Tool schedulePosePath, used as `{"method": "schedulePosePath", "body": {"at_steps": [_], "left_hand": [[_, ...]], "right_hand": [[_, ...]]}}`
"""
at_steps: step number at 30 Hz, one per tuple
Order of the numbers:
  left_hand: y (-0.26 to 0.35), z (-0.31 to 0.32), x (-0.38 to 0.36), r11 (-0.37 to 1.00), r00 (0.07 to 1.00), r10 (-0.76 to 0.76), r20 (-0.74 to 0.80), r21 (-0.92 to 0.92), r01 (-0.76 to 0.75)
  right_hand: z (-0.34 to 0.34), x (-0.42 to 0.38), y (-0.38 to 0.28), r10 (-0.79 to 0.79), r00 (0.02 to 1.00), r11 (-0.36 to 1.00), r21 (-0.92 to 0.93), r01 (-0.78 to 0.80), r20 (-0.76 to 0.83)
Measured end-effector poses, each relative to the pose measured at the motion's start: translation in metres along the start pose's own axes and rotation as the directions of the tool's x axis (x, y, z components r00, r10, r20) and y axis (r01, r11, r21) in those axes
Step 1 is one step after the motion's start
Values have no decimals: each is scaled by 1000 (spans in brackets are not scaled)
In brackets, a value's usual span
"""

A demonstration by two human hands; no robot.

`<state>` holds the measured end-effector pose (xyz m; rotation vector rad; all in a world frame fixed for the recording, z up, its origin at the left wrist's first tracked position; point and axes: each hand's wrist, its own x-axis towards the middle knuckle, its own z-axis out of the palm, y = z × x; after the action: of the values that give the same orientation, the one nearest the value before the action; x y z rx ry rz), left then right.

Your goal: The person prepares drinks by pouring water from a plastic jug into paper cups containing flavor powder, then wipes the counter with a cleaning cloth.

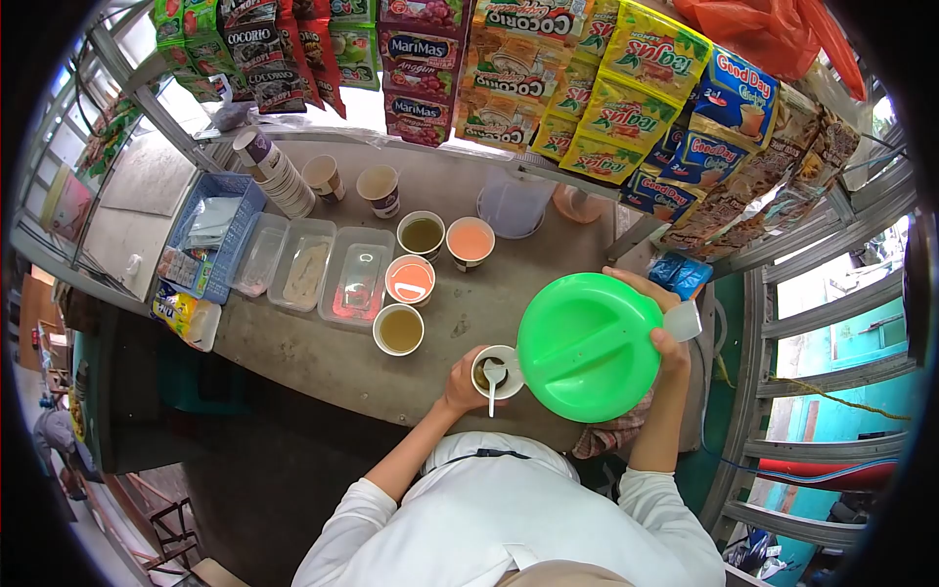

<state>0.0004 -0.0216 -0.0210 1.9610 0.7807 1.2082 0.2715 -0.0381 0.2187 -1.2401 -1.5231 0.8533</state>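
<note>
My left hand (463,382) is wrapped round a paper cup (479,367) near the counter's front edge. A white plastic spoon (493,383) stands in the cup, over dark contents at the bottom. My right hand (673,354) grips the handle of a pitcher with a bright green lid (587,342). The pitcher's spout side is right at the cup's rim. Just beyond my left hand are filled paper cups: one with yellowish drink (399,330), two with orange drink (410,280) (470,242), and one with dark green drink (422,235).
Plastic tubs (355,274) and a blue basket (217,220) line the left side. Behind them stand a stack of paper cups (284,186) and a translucent container (512,207). Drink sachets (636,93) hang low across the back. A cloth (611,430) lies under the pitcher's near side.
</note>
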Motion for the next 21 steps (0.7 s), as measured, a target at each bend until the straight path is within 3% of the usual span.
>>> {"method": "schedulePosePath", "body": {"at_steps": [21], "left_hand": [[3,-2,3,999,1000,13,-10,36,-13]], "right_hand": [[0,-1,3,0,1000,1000,12,0,-2]]}}
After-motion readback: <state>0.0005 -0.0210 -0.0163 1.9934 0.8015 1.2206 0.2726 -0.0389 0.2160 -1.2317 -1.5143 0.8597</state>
